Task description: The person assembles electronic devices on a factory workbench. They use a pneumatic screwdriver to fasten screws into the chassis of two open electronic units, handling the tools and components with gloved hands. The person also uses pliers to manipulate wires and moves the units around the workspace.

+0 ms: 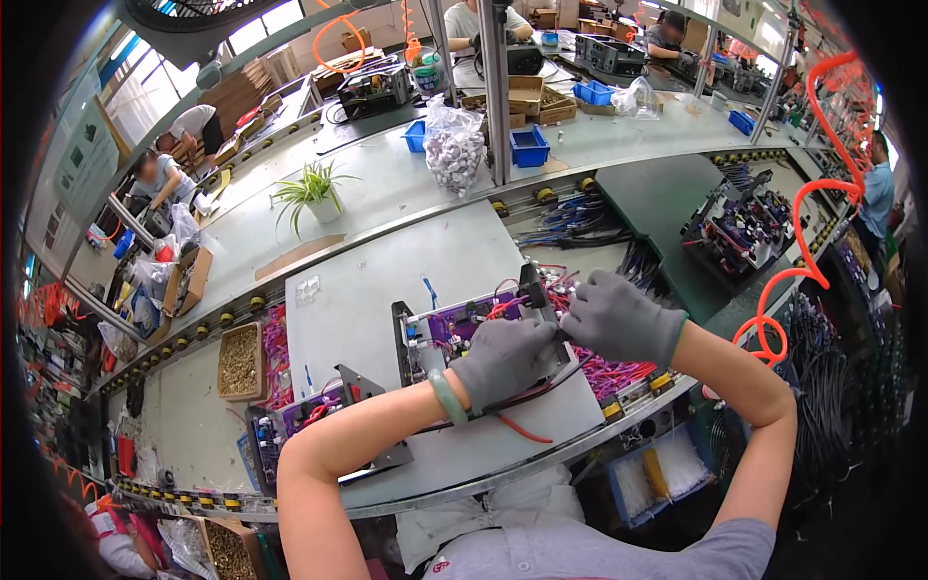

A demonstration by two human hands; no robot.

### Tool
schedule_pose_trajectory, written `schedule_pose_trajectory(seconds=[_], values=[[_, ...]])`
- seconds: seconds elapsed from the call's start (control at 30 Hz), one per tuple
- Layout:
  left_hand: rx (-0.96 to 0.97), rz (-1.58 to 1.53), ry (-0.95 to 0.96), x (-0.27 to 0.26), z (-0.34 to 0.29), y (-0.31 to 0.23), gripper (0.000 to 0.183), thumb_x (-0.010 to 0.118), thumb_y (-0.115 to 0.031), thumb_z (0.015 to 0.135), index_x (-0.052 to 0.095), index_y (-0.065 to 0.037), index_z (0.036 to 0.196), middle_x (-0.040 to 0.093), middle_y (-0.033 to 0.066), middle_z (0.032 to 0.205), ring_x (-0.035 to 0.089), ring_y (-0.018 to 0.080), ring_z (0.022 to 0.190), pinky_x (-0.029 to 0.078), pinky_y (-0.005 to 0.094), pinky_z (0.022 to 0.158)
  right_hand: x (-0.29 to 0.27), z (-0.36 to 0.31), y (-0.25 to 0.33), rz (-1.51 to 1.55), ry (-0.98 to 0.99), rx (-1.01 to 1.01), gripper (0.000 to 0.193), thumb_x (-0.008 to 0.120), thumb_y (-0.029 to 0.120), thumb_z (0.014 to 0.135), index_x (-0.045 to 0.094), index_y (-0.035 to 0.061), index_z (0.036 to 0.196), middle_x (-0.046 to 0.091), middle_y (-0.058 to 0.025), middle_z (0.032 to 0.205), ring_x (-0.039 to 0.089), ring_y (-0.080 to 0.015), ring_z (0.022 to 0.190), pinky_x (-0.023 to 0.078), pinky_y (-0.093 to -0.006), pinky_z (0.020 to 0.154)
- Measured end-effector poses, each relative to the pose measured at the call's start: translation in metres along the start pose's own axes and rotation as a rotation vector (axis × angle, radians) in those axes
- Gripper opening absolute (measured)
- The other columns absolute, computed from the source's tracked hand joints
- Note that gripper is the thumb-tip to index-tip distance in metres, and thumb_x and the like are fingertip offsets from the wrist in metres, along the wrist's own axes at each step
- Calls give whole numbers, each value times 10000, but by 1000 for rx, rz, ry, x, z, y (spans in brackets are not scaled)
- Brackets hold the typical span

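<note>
Left hand (505, 360), grey-gloved, green bangle (447, 396) at wrist: curled onto wiring of purple circuit-board assembly (464, 329), mid-pallet on grey work pallet (387, 280). Right hand (622, 317), grey-gloved: fingers pinched at same wires, just beside left. Second assembly (309, 416) near left elbow.

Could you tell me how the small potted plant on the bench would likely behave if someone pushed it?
The potted plant would probably slide or tip: its pot looks small under wide, arching leaves. It seems light. The leaves look floppy and would likely bend.
</note>
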State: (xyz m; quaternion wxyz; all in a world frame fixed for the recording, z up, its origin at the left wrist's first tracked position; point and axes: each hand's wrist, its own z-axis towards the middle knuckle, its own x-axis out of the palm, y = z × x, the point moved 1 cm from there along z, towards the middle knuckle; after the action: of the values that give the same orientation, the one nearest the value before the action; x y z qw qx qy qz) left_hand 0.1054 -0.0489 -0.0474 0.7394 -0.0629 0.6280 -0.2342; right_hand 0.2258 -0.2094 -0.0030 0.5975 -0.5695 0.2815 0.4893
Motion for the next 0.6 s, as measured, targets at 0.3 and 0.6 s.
schedule_pose_trajectory(seconds=[0.3, 0.6], values=[[79, -137, -53, -3, 2, 7, 187, 571, -140, 868, 647, -90, 1031, 641, 114, 780, 639, 329, 688, 495, 427, 601, 6, -8, 10, 98, -83, 121, 69, 593, 168, 727, 563, 107, 713, 539, -27, 660, 574, -211, 683, 461, -374, 734], [31, -31, -67, 5, 9, 5, 141, 568, -130, 859, 621, -91, 984, 622, 106, 759, 627, 325, 647, 485, 432, 572, 15, -9, 7, 9, -58, 145, 70, 592, 179, 761, 603, 113, 740, 568, -27, 699, 585, -211, 727, 446, -376, 727]])
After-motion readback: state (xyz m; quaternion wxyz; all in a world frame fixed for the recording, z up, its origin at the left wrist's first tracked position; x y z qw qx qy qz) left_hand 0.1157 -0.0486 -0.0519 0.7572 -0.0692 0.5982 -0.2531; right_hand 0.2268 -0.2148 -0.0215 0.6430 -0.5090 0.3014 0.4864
